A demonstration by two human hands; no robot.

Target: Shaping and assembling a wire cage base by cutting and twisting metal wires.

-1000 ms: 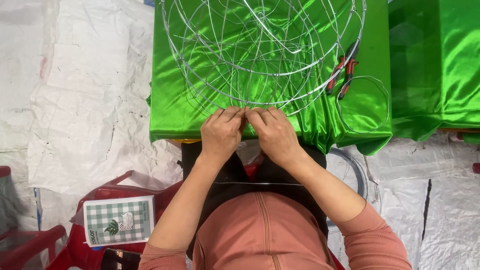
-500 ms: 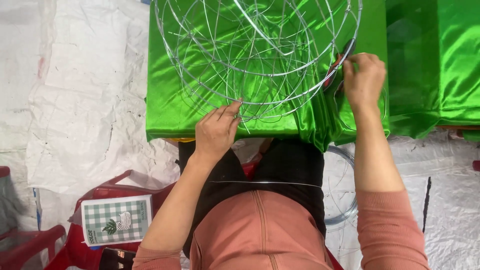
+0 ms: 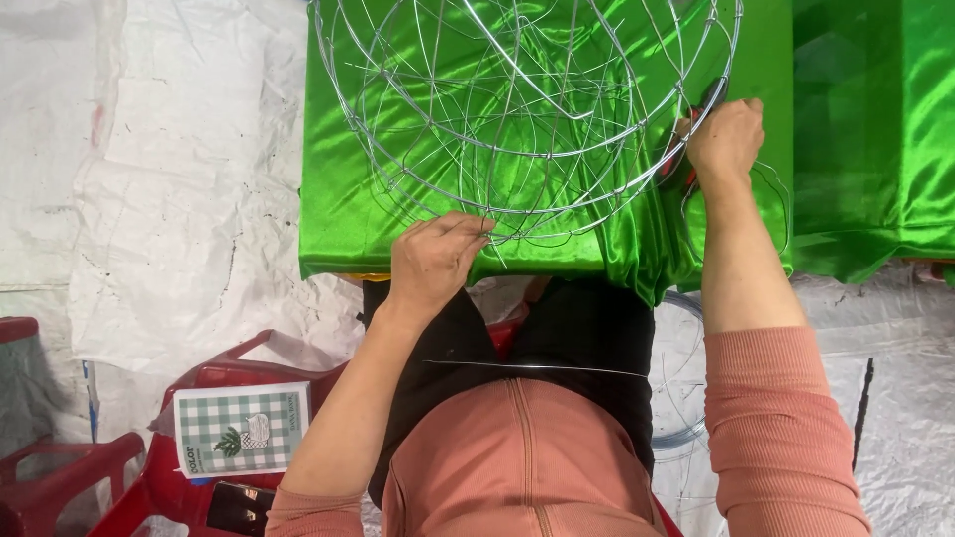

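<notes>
A round frame of bent silver wire (image 3: pixel 527 109) lies on a table draped in shiny green cloth (image 3: pixel 348 229). My left hand (image 3: pixel 433 261) pinches the frame's near rim, fingers closed on a wire. At the frame's right side my right hand (image 3: pixel 728 139) is closed over a red-handled tool (image 3: pixel 670 162), of which only bits of red handle show past the fingers. A thin loop of wire (image 3: pixel 774 204) hangs by that wrist. A straight piece of wire (image 3: pixel 537 368) rests across my lap.
A red plastic stool (image 3: pixel 159 477) at lower left carries a green-checked box (image 3: pixel 239 430) and a dark flat device (image 3: pixel 239 505). A coil of wire (image 3: pixel 686 433) lies under the table's right side. White woven sheeting (image 3: pixel 149 199) covers the floor. A second green-draped surface (image 3: pixel 875 129) stands at right.
Both hands were together at the frame's near rim a second ago. My right hand has since moved up and right to the red-handled tool; my left hand stays on the rim.
</notes>
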